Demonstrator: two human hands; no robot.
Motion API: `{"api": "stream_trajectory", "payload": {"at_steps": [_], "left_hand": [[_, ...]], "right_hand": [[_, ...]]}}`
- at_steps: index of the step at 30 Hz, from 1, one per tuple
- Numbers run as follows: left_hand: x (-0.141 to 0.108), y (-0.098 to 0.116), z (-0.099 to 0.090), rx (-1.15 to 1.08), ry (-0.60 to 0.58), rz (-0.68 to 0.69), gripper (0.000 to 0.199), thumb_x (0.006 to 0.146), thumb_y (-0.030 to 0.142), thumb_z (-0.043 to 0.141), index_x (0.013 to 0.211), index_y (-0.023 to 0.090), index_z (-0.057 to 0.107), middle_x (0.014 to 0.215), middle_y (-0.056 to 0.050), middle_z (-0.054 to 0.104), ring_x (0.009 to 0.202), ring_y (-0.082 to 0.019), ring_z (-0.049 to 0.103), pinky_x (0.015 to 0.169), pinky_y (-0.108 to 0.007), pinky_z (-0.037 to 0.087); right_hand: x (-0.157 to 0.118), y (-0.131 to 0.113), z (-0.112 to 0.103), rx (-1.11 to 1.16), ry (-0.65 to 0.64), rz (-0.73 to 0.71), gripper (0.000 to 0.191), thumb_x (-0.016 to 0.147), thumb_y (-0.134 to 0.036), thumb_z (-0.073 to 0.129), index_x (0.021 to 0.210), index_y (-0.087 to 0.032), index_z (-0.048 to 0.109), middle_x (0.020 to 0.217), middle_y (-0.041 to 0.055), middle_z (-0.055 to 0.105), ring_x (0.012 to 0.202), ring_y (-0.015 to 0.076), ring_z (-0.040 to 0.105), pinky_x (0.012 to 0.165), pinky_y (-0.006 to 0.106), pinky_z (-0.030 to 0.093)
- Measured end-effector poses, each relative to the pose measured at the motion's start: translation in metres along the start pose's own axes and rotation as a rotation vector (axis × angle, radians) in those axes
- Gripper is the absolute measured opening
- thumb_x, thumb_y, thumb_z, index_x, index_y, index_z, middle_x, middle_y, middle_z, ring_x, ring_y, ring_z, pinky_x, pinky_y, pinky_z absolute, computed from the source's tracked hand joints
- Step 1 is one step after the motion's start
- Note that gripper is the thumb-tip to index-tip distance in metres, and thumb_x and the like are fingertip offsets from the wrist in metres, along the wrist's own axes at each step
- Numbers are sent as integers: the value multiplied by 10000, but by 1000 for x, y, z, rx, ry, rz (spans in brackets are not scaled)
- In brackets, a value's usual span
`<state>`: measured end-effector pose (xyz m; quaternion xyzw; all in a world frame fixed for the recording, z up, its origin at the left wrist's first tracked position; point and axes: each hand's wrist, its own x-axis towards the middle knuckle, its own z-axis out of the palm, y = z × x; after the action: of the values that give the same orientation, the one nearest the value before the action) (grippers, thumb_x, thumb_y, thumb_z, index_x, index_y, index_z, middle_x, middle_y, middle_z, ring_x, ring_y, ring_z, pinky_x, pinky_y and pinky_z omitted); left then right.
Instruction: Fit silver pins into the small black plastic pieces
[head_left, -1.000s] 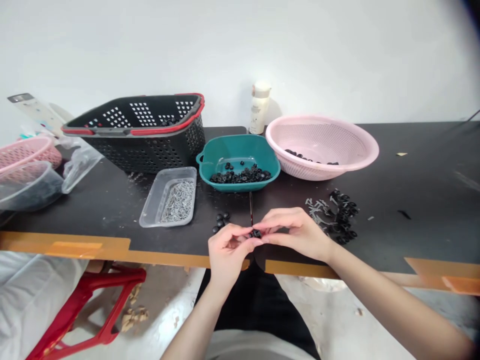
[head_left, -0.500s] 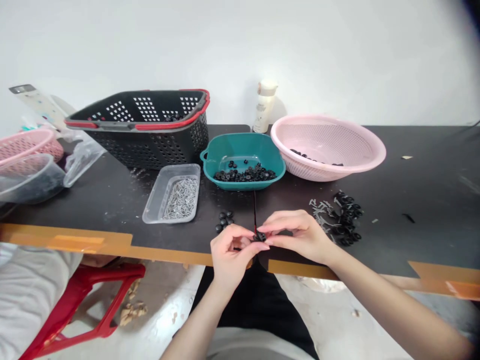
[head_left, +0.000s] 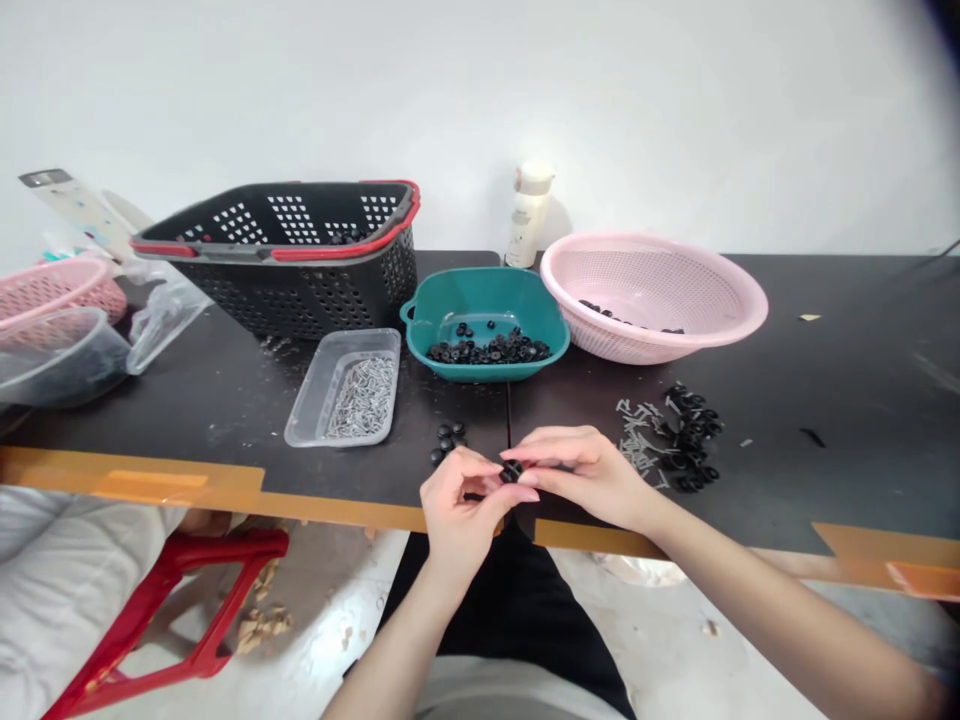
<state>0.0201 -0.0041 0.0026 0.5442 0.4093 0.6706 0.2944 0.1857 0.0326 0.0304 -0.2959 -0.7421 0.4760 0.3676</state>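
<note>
Pinching: left fingers [head_left: 472, 466], right fingers [head_left: 559, 449] nearly closed on black piece [head_left: 511, 471]
Bench edge [head_left: 330, 508]: near both
Teal basin [head_left: 489, 295]: apart, beyond

We see smooth teal plastic in the tub [head_left: 486, 373]. Clockwise from it, at three, the colander [head_left: 660, 348] is smooth pink plastic; at four, the loose pins [head_left: 637, 440] are grey metal; at six, the small black piece [head_left: 512, 471] looks plastic; at eight, our tray [head_left: 306, 405] is clear, glossy plastic; at ten, the basket [head_left: 300, 290] is perforated plastic. Glossy tape [head_left: 315, 508] edges our scuffed tabletop [head_left: 772, 400].
</note>
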Motion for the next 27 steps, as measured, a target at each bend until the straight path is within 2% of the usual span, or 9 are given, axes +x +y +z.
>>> {"api": "stream_trajectory", "payload": {"at_steps": [5,9,13,16,19,21,24,27], "left_hand": [[1,-2,-1,29,-20,-11,307,632,261,847,655,179,551,580,66,560,444,-57,508,437,-160,430],[2,-4,0,11,-25,-26,373,591,250,868,618,180,502,570,78,512,453,-54,477,448,-162,411],[0,-4,1,20,-18,-35,403,553,280,885,646,185,504,580,83,478,461,-57,453,456,-173,400],[-1,-3,1,65,-50,-44,403,532,292,893,646,181,522,578,82,470,454,-57,441,451,-181,391],[0,-4,-1,74,-56,-63,328,560,275,882,702,181,602,606,72,476,467,-58,446,456,-183,405],[2,-6,-3,69,-61,-59,287,605,281,860,821,199,691,691,41,515,512,-67,483,489,-195,454],[5,-6,-5,56,-140,-77,341,690,275,803,1024,260,733,885,-19,582,635,-99,582,598,-239,553],[7,-3,-4,55,-225,-99,295,783,209,715,1070,276,727,957,-44,659,762,-138,653,671,-252,585]], "right_hand": [[1,0,4,118,-10,94,229,876,-311,661,1079,-244,744,873,45,707,775,171,641,708,279,525],[-1,4,7,319,-51,255,280,870,-370,661,1082,-204,740,813,30,700,730,148,626,714,271,517],[-2,10,9,550,-78,412,318,767,-371,770,1020,-180,750,782,25,721,692,128,635,705,254,507],[0,12,11,612,-72,487,292,723,-349,808,936,-156,761,764,30,726,661,117,630,670,239,499],[2,9,12,616,-53,469,279,748,-357,788,927,-146,751,769,33,725,668,122,643,676,250,519],[2,7,11,641,-6,413,294,779,-365,762,995,-169,721,845,41,730,748,148,680,714,273,547],[0,6,9,648,50,313,279,837,-342,716,1077,-224,637,945,35,718,867,170,700,791,311,564],[-4,7,7,540,57,262,360,885,-328,663,1220,-263,546,921,16,709,876,166,697,820,329,565]]}}
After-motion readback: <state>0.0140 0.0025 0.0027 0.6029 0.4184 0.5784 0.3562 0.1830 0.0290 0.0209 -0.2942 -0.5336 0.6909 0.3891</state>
